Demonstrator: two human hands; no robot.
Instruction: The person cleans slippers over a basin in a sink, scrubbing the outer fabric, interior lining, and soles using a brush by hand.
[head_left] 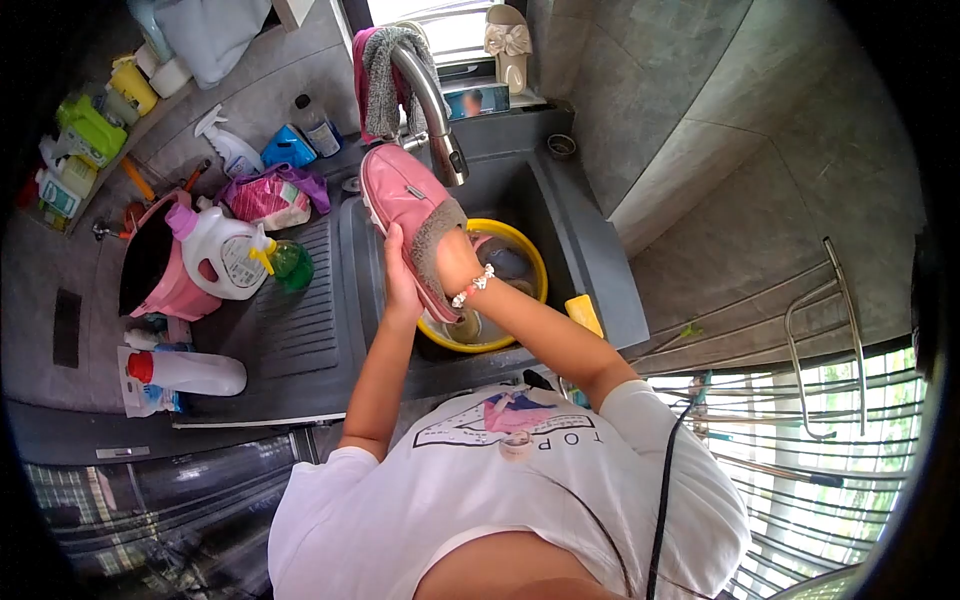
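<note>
A pink shoe (405, 190) with a grey fleecy lining is held up over the sink, toe toward the faucet (430, 110). My left hand (402, 280) grips its side near the heel, fingers closed around the sole's edge. Pushed into the shoe's opening is my right hand (456, 258), its fingers hidden inside; a beaded bracelet (473, 287) circles that wrist. Below, a yellow-rimmed basin (540, 270) stands in the dark sink (565, 215), holding water and another pink item, partly covered by my forearm.
On the left drainboard (290, 340) stand a green spray bottle (292, 265), a white detergent jug (225, 255) and a pink bucket (165, 270). A white bottle (200, 372) lies at the front. A yellow block (583, 315) rests on the sink's right edge. Cloths (385, 80) hang over the faucet.
</note>
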